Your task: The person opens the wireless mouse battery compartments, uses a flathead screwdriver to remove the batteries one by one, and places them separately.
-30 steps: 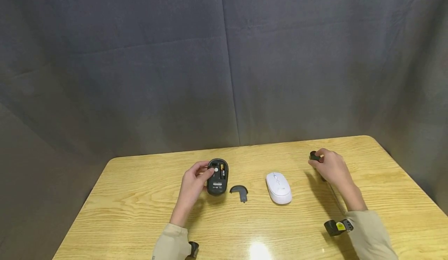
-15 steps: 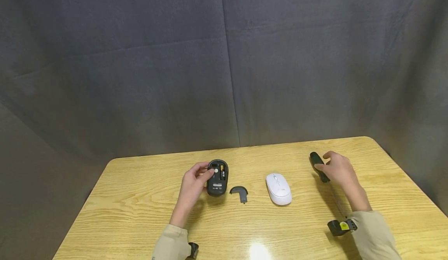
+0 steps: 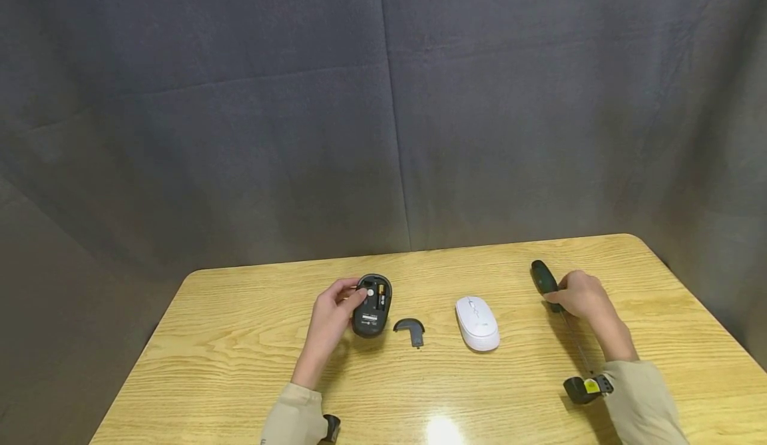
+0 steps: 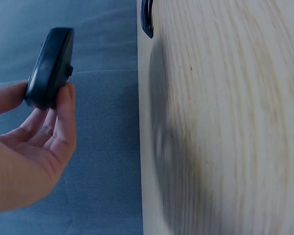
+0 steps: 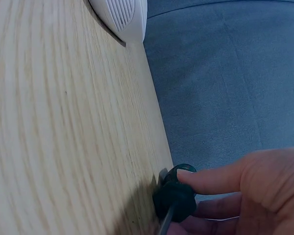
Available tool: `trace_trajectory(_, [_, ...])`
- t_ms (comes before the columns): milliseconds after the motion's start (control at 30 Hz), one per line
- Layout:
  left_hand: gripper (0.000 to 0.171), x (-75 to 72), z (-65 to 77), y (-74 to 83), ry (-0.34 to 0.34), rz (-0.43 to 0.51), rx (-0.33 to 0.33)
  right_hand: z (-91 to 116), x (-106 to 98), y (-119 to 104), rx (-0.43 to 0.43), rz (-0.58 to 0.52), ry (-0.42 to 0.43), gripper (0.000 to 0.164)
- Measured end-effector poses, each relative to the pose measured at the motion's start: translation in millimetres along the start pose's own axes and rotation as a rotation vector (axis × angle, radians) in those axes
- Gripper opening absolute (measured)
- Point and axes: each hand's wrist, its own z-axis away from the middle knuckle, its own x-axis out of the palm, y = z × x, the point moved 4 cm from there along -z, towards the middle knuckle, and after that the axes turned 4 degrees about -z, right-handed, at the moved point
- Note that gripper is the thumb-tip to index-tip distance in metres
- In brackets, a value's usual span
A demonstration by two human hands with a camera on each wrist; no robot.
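Note:
In the head view my left hand [image 3: 331, 312] holds a black computer mouse [image 3: 371, 318] with its underside showing. Its battery bay lies uncovered, and a battery [image 3: 381, 293] sits inside. The left wrist view shows thumb and fingers pinching the mouse [image 4: 49, 68] above the table. To the mouse's right lies a dark curved battery cover [image 3: 411, 329] with a short tab. At the right, my right hand [image 3: 584, 297] grips a screwdriver [image 3: 542, 277] by its dark green handle near the shaft end. The thin shaft points back toward the wrist. In the right wrist view the thumb presses the handle [image 5: 175, 199].
A white computer mouse [image 3: 477, 324] stands on the wooden table [image 3: 240, 352] between the battery cover and the screwdriver. A grey curtain [image 3: 299, 132] hangs behind the table's far edge. Each wrist wears a strapped black camera [image 3: 582, 389].
My right hand has slid down the screwdriver's handle toward the shaft, shifting slightly right and nearer to me. The left hand keeps the black mouse nearly still, tilting it slightly.

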Motion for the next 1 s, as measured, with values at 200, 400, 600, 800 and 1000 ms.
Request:
trace_trajectory(200, [0.034,0.7,0.8,2.5,0.019,-0.027,0.03,0.8,3.5,4.7,0.05,-0.086,-0.026,0.026])
trace_trajectory(400, [0.032,2.9,1.7,2.7,-0.019,-0.056,0.051,0.2,4.6,6.3,0.088,-0.164,-0.051,0.025])
trace_trajectory(600, [0.031,5.5,2.6,2.0,-0.039,-0.081,0.07,-0.6,6.6,8.4,0.064,-0.173,-0.052,0.025])
trace_trajectory(800, [0.032,7.3,3.6,2.6,-0.043,-0.082,0.081,0.3,0.9,5.7,0.053,-0.226,-0.041,0.025])
trace_trajectory(1000, [0.032,6.8,2.7,3.3,-0.035,-0.071,0.089,4.9,-9.8,-9.8,0.016,-0.37,0.023,0.029])
